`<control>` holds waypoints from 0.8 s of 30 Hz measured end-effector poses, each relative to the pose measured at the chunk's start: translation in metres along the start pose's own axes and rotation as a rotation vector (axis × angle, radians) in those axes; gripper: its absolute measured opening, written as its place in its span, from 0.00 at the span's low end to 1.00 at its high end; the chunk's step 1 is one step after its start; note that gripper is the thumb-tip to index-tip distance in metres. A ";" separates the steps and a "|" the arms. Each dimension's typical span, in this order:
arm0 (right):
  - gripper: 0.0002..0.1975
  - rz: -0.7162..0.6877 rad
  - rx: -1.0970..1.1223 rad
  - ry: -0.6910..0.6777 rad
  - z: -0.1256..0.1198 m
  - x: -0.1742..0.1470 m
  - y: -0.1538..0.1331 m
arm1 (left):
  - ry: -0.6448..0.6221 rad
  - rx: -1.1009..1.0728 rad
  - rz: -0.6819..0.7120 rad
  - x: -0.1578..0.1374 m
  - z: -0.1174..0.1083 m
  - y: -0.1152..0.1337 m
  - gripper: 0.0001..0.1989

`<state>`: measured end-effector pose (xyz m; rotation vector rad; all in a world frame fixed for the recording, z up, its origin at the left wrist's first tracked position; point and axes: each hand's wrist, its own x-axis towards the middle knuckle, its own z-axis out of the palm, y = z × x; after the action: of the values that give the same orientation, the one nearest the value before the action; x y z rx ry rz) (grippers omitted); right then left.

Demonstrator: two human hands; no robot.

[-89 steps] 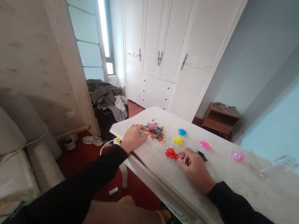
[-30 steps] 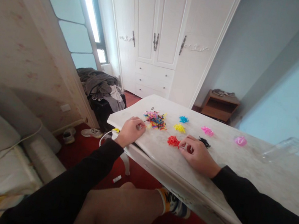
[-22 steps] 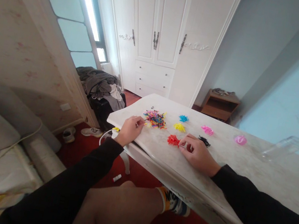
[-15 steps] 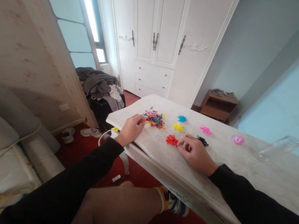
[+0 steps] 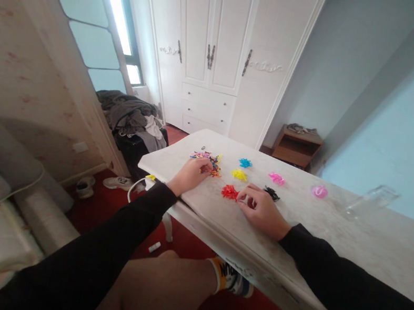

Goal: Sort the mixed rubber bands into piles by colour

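A mixed pile of small coloured strips (image 5: 203, 156) lies at the left end of the white table. My left hand (image 5: 190, 174) is over its front side, fingers bent together; whatever is between the fingertips is too small to make out. Thumb and fingers of my right hand (image 5: 264, 212) come together at the right edge of a red pile (image 5: 229, 191), and I cannot make out what they pinch. Behind the red pile lie a yellow pile (image 5: 239, 174) and a blue pile (image 5: 245, 163). A black pile (image 5: 272, 193) sits just behind my right hand, with a pink pile (image 5: 277, 178) farther back.
A round pink item (image 5: 319, 191) and a clear glass or plastic container (image 5: 372, 202) are on the right of the table (image 5: 320, 239). A small ring-like piece (image 5: 203, 148) lies behind the mixed pile. A white cable (image 5: 132, 189) hangs at the table's left edge.
My left hand has moved rightward from the mixed pile's left edge to over its front. My right hand stays beside the red pile. The view has shifted slightly.
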<state>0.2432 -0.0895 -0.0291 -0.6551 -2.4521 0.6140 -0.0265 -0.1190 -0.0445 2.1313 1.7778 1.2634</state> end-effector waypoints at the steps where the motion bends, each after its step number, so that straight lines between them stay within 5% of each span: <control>1: 0.06 -0.001 0.002 -0.004 0.000 0.000 0.000 | 0.004 0.005 0.009 0.000 0.000 -0.001 0.08; 17: 0.06 -0.004 -0.004 -0.012 0.001 -0.001 0.000 | 0.082 0.017 0.080 -0.004 0.000 -0.006 0.11; 24: 0.05 -0.003 0.017 0.018 0.003 0.000 0.001 | 0.147 -0.078 0.245 -0.024 0.003 0.021 0.07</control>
<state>0.2415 -0.0890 -0.0320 -0.6476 -2.4283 0.6248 -0.0076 -0.1454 -0.0477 2.3222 1.5212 1.5560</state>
